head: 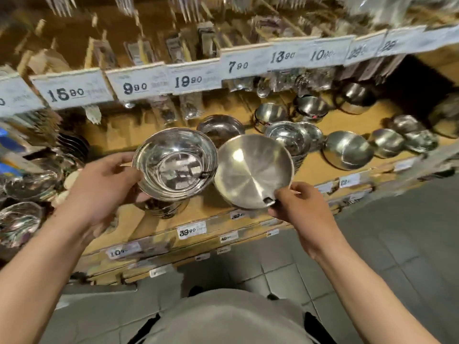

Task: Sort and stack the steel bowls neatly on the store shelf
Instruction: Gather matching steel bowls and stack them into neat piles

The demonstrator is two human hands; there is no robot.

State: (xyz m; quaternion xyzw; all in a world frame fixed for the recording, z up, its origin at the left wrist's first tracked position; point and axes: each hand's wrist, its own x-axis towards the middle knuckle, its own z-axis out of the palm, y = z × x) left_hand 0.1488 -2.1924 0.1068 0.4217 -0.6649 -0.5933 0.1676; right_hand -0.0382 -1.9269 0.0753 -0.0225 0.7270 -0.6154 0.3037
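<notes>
1. Upper shelf edge carries white price tags point(74, 89); legible left to right: 15.90, 9.90, 19.90, 7.90, 13.90; tags further right too blurred to read with confidence.
2. Front lip of the wooden shelf point(318, 167) bears small tags; one reads 39.90 point(191, 231); neighbours partly legible (49.., 10..); remainder smeared.
3. Left hand point(104, 187) grips the near-left rim of a shiny steel bowl point(176, 162); thumb over the rim, fingers curled beneath; bowl opening faces up, raised just above a stack of similar bowls point(161, 207) standing on the shelf.
4. Right hand point(300, 207) pinches the lower edge of a matte steel bowl point(253, 170), thumb and fingers closed on the rim beside a small dark sticker point(268, 201); bowl tilted, inside towards the camera; its left edge just beside the shiny bowl, contact cannot be judged.
5. Behind the matte bowl: a bowl stack point(290, 140) on the shelf; more single bowls point(347, 150) spread to the right and back, several with handles.
6. Bare shelf surface shows between the two held bowls and the front lip, and right of the stack; grey tiled floor point(397, 244) below.
</notes>
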